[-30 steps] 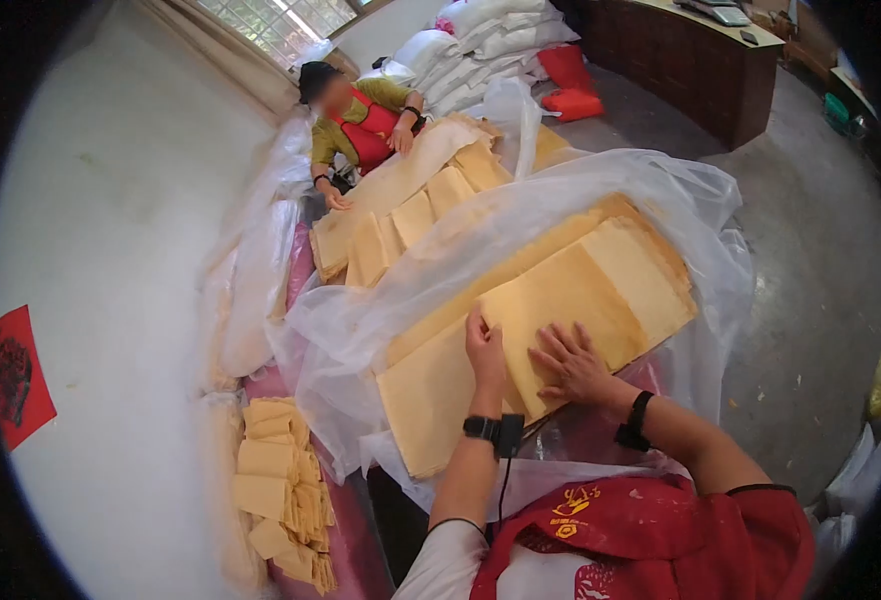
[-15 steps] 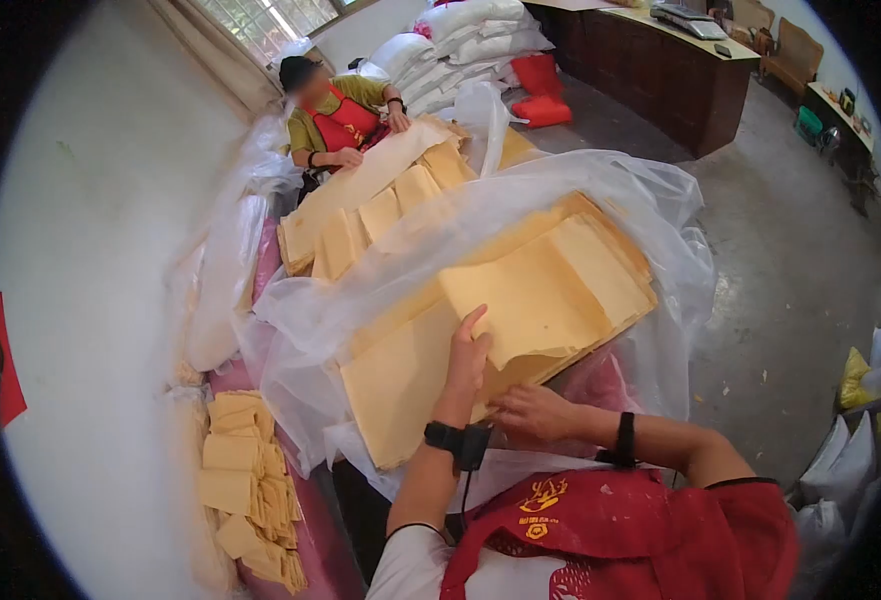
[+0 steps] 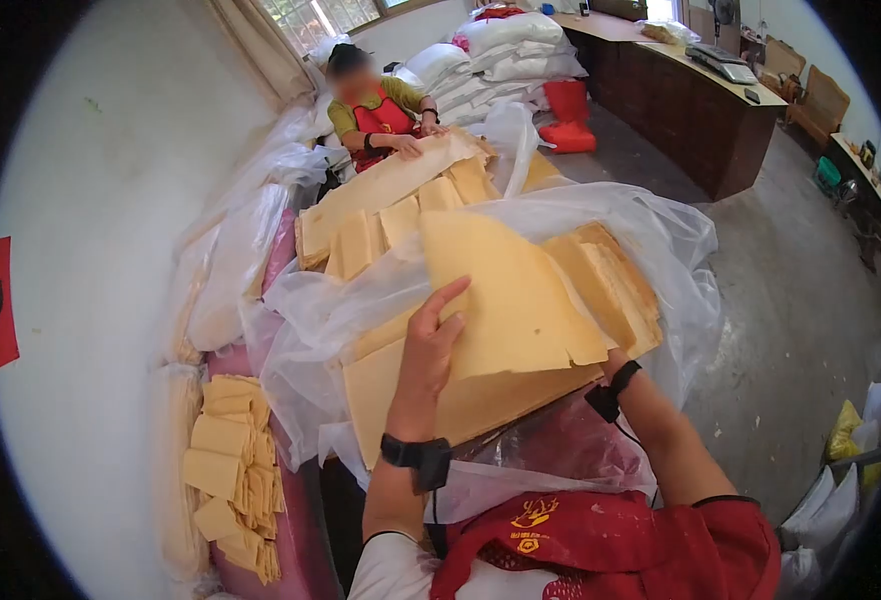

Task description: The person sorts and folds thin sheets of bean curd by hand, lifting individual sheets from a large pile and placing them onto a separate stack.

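Head view: at the centre of the frame the left hand point(image 3: 430, 340) lies open against the left edge of a large yellow sheet point(image 3: 505, 300), fingers stretched out and a little apart, with a black watch point(image 3: 415, 455) on the wrist. The sheet stands tilted up off the stack of yellow sheets point(image 3: 460, 400) beneath it, its lower edge just above the stack. The right forearm enters from the lower right and ends at a black wristband point(image 3: 608, 392). The right hand itself is hidden under the raised sheet, so I cannot tell how its fingers are set. A red apron point(image 3: 600, 550) fills the bottom edge.

The stack rests on clear plastic film point(image 3: 660, 230) that billows around it, over a pink table cover point(image 3: 560, 450). Along the lower left, smaller folded yellow pieces point(image 3: 225, 460) lie in a loose pile beside the table, against a white wall point(image 3: 100, 250) that takes up the left of the frame. A red paper point(image 3: 0, 300) hangs on that wall at the far left.

Further up the table, in the upper middle, a second spread of yellow sheets point(image 3: 390, 190) lies under the hands of a co-worker point(image 3: 380, 110) in a red apron. Behind that person are a window point(image 3: 320, 12) and piled white sacks point(image 3: 510, 45), with a red bag point(image 3: 567, 115) on the ground beside them. In the upper right stands a dark wooden counter point(image 3: 700, 110) with a scale point(image 3: 725, 65) on top. Grey concrete floor point(image 3: 790, 270) runs down the right side of the frame.
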Action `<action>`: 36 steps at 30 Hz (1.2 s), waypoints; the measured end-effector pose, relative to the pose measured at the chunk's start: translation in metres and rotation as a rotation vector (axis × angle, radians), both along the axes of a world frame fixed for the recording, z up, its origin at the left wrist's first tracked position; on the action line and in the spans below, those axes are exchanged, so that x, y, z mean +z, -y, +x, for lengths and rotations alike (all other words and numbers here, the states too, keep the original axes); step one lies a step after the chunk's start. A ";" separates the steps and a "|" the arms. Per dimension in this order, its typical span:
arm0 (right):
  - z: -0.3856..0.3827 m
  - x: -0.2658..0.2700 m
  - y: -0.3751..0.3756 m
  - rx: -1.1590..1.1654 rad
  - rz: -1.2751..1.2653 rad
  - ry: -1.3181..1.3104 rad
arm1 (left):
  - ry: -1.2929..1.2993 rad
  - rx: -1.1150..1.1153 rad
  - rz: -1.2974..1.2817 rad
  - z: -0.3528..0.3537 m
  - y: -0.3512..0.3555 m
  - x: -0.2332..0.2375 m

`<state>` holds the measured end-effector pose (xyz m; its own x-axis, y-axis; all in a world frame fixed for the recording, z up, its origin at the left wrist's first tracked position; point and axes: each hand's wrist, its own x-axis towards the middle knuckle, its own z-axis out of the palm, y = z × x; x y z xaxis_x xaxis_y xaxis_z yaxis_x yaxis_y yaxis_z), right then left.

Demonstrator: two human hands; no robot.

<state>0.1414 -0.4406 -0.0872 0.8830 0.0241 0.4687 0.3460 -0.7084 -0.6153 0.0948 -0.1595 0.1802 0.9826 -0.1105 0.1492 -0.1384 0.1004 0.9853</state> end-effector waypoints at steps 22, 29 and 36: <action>-0.021 0.022 -0.031 0.126 0.142 -0.801 | 0.249 0.018 1.445 -0.084 -0.118 -0.181; -0.050 0.042 -0.049 0.295 0.627 -1.075 | 0.274 0.096 1.607 -0.116 -0.052 -0.207; -0.053 0.061 -0.053 0.311 0.847 -1.113 | 0.345 0.071 1.538 -0.103 -0.046 -0.211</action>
